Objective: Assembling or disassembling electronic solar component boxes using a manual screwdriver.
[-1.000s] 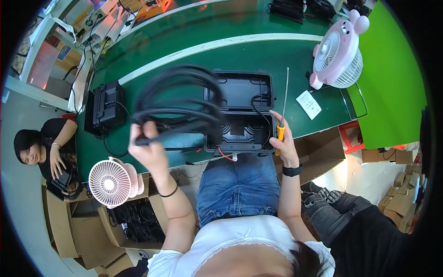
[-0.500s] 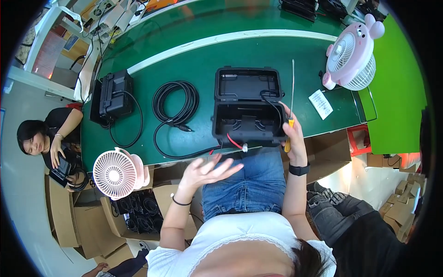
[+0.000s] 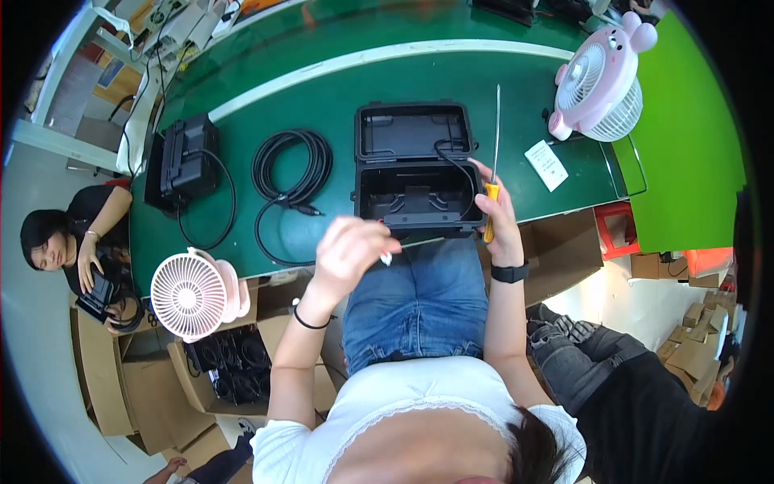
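A black plastic box (image 3: 413, 219) lies with its lid laid back at the table's front edge; a short black cable loops inside it. My right hand (image 3: 501, 218) is at the box's right side, closed on a screwdriver (image 3: 491, 211) with a yellow handle, its long shaft pointing away from me. At the box's front left corner, my left hand (image 3: 351, 254) is curled closed round a wire whose white end piece (image 3: 385, 259) shows below the fingers. A speck of red wire shows above them; the rest is hidden. Left of the box lies a coiled black cable (image 3: 262, 169) with a plug.
A second black box (image 3: 193, 161) with a cable stands at the table's left. A pale pink fan (image 3: 187, 297) is at the front left edge, a pink animal-shaped fan (image 3: 601, 81) at the far right, near a white paper slip (image 3: 547, 166). A co-worker (image 3: 85, 234) sits at the left.
My left hand has gone from spread fingers to a closed grip at the wire's white end, which has shifted left. My right hand keeps the screwdriver by the box. The whole view has shifted slightly.
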Available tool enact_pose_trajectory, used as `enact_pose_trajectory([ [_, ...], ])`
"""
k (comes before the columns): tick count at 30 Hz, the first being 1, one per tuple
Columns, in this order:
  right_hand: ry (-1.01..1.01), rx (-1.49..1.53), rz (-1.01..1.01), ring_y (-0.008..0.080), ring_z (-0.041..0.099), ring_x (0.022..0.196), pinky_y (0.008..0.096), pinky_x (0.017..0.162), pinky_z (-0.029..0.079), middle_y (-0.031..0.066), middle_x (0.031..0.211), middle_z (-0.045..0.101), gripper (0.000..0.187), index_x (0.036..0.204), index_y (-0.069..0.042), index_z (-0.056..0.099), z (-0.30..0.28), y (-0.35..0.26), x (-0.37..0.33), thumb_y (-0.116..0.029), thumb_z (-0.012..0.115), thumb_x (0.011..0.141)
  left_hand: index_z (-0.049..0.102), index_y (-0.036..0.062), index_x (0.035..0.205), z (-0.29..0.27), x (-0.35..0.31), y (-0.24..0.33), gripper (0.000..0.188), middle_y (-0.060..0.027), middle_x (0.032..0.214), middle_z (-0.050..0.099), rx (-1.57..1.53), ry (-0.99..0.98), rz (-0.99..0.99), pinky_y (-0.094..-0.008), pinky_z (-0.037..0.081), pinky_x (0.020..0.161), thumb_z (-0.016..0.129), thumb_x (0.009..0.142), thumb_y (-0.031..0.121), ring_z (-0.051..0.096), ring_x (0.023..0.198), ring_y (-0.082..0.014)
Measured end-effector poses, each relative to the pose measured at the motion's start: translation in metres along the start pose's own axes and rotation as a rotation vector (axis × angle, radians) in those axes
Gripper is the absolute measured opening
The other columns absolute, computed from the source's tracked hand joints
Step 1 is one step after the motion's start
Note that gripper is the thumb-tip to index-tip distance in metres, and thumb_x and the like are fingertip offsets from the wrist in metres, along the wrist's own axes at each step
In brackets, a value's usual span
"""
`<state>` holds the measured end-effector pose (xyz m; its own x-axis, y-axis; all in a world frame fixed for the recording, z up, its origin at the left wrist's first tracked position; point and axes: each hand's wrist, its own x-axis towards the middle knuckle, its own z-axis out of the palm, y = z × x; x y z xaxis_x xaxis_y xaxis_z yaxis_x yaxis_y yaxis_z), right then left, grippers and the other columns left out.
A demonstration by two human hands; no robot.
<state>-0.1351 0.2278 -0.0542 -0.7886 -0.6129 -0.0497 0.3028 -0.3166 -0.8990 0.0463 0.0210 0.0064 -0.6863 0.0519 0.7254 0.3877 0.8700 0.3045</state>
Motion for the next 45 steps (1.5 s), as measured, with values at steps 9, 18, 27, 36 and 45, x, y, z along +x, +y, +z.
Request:
enact_pose_trajectory([
  [9, -0.041, 0.034, 0.021, 0.0153, 0.050, 0.123, 0.0264, 0.104, 0.040, 0.0061, 0.135, 0.054, 0.073, 0.138, -0.003, 0.050, 0.004, 0.017, -0.008, -0.019, 0.078, 0.073, 0.044, 0.0035, 0.138, -0.018, 0.022, 0.004, 0.045, -0.0126, 0.138, 0.047, -1.032, 0.218, -0.912, -0.0408, 0.051, 0.102, 0.055, 0.095, -0.001, 0.053, 0.116, -0.0163],
  [18, -0.062, -0.021, -0.051, 0.0210, 0.046, 0.132, 0.0328, 0.112, 0.034, 0.0113, 0.145, 0.049, 0.078, 0.139, -0.002, 0.047, -0.004, 0.028, -0.003, -0.025, 0.080, 0.073, 0.063, 0.0181, 0.128, -0.001, 0.053, -0.008, 0.041, -0.0061, 0.105, 0.060, 0.129, -0.139, -0.330, -0.0344, 0.054, 0.076, 0.067, 0.088, 0.012, 0.061, 0.095, -0.0227],
  [27, -0.059, -0.040, -0.046, 0.0222, 0.045, 0.134, 0.0335, 0.113, 0.034, 0.0127, 0.147, 0.046, 0.079, 0.139, -0.002, 0.046, -0.004, 0.027, -0.006, -0.026, 0.080, 0.072, 0.074, 0.0156, 0.098, 0.015, 0.061, -0.007, 0.021, -0.0002, 0.083, 0.060, 0.665, -0.497, -0.210, -0.0283, 0.053, 0.057, 0.067, 0.078, 0.015, 0.060, 0.077, -0.0174],
  [36, -0.071, -0.053, -0.054, 0.0223, 0.045, 0.134, 0.0347, 0.114, 0.032, 0.0122, 0.146, 0.048, 0.083, 0.140, -0.001, 0.045, -0.008, 0.030, -0.003, -0.030, 0.081, 0.071, 0.070, 0.0111, 0.097, 0.013, 0.054, -0.012, 0.015, -0.0026, 0.092, 0.062, 0.598, -0.210, -0.339, -0.0333, 0.054, 0.060, 0.071, 0.082, 0.012, 0.063, 0.079, -0.0207],
  [45, -0.088, -0.037, -0.038, 0.0221, 0.047, 0.132, 0.0349, 0.113, 0.034, 0.0123, 0.143, 0.049, 0.089, 0.142, 0.001, 0.043, -0.009, 0.029, -0.005, -0.031, 0.082, 0.069, 0.057, -0.0008, 0.129, 0.047, 0.051, -0.038, 0.040, -0.0174, 0.124, 0.061, -0.661, -0.941, -0.253, -0.0409, 0.045, 0.102, 0.051, 0.102, 0.027, 0.057, 0.118, -0.0330],
])
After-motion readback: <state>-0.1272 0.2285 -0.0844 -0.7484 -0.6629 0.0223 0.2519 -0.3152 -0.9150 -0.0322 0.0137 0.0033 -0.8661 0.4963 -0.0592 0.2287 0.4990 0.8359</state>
